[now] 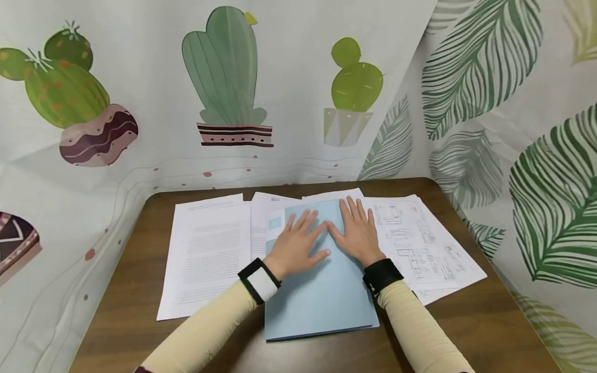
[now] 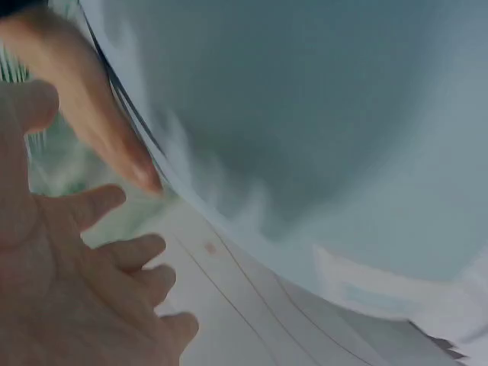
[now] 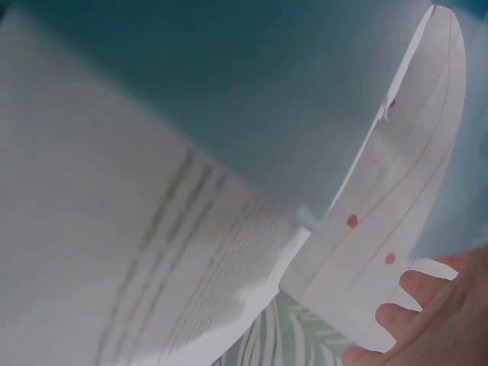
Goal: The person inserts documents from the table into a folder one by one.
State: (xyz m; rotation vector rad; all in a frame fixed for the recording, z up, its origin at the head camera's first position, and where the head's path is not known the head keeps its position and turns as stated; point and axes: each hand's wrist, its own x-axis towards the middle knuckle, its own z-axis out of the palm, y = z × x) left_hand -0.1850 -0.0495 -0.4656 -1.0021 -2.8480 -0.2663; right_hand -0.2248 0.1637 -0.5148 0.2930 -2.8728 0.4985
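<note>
A light blue folder [image 1: 322,305] lies on the table in the head view, with a small white-and-blue label at its upper left. My left hand [image 1: 298,246] is over its upper middle, fingers spread. At the upper right edge, my right hand [image 1: 359,233] lies with straight fingers over the folder. The left wrist view has the left palm [image 2: 76,282] beside the blue cover [image 2: 305,114]; whether it touches cannot be told. In the right wrist view, a printed page [image 3: 114,191] shows next to blue folder surface [image 3: 252,91], and the right hand [image 3: 435,320] is at the lower right corner.
Printed text sheets [image 1: 210,254] lie left of the folder, with another sheet partly under it. Drawing sheets [image 1: 420,243] overlap on the right. More paper shows behind the folder. The brown table [image 1: 126,305] meets a cactus-patterned curtain [image 1: 298,166] at the back.
</note>
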